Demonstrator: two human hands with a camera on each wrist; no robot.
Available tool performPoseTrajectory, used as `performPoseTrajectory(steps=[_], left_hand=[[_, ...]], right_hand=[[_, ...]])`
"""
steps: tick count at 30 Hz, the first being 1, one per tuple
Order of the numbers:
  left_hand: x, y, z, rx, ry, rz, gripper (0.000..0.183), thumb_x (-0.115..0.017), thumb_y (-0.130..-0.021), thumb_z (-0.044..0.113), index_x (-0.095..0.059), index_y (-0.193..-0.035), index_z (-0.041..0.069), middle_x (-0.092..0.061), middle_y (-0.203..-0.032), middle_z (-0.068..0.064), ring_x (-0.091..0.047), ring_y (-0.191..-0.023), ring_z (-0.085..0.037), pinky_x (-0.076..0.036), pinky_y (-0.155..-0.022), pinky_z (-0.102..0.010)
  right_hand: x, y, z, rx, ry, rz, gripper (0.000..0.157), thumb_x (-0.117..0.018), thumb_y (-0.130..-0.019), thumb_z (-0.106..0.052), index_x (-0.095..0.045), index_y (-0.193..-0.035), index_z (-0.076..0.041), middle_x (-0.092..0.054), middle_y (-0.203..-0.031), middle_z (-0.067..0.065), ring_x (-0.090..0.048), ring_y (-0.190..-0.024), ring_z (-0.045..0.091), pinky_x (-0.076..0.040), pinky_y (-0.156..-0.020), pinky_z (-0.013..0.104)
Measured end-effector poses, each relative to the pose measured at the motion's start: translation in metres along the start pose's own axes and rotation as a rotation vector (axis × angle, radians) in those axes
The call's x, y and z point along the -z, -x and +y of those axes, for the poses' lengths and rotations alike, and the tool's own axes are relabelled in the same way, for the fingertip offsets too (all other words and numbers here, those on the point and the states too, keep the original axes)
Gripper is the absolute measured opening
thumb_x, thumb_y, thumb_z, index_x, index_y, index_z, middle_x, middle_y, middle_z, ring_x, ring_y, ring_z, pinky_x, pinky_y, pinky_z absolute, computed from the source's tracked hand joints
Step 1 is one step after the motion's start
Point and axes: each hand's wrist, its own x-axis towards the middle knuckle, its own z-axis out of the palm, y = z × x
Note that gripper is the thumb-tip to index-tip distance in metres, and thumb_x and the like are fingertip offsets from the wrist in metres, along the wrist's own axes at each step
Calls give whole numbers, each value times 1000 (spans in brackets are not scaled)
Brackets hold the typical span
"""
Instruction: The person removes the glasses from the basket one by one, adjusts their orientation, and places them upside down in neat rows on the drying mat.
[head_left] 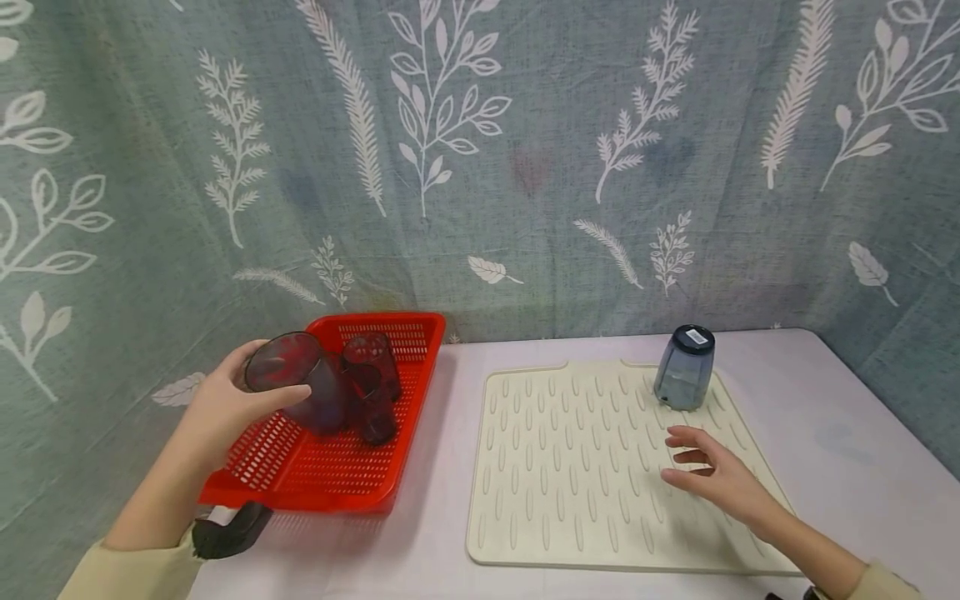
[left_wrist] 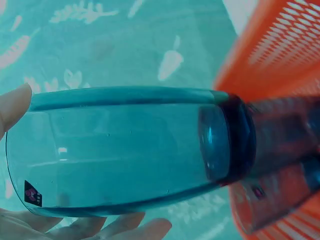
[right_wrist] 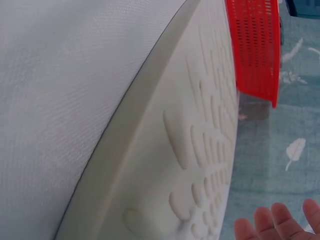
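Note:
My left hand (head_left: pixel 228 408) grips a tinted drinking glass (head_left: pixel 324 396) near its rim, thumb on one side and fingers on the other. That glass is tilted over the red basket (head_left: pixel 408 467), its mouth toward my palm and its thick base pointing away. In the left wrist view, the clear blue-looking glass (left_wrist: pixel 135 150) shows a small dark label by the rim. Two more glasses (head_left: pixel 371 354) lie inside the basket, partly behind the held one. My right hand (head_left: pixel 712 475), holding nothing, hovers over the cream ridged drying mat (head_left: pixel 555 475) with fingers apart and gently bent.
One blue-grey glass (head_left: pixel 686 371) stands upside down on the mat's far right corner, a white sticker on its base. Under the mat and basket is a white table (head_left: pixel 435 533). A green leaf-patterned cloth (head_left: pixel 525 250) hangs behind and along both sides.

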Motion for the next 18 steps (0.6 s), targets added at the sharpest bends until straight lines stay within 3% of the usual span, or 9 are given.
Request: performPoseTrajectory(steps=[8,12,18], left_hand=[[-11,-4,27,-98,196,-18,78,-66,-84,25,-18,-144,14,-46,-114,10,-53,-93,2,-49,-73,-18],[-20,-8,36,-114,278,-43,78,-66,-84,22,-17,-145,14,-46,-117,5,-54,-95,0,-50,-74,-18],[-36,-14,48,-94,309,-54,82,-65,-84,25,-12,-147,18,-41,-129,-3,-51,-98,-2,-49,-76,-19]], right_hand=[[-4,-3,-5,19,-6,5,63,-61,-88,-25,-30,-138,-1,-43,-131,22,-47,-113,35,-46,-79,32],[-7,-6,-9,23,-15,8,63,-61,-88,-25,-31,-138,-3,-43,-131,21,-47,-113,35,-47,-79,33],[-13,-10,-13,53,-41,15,60,-60,-88,-24,-33,-137,-4,-44,-130,21,-46,-113,35,-45,-81,35]])
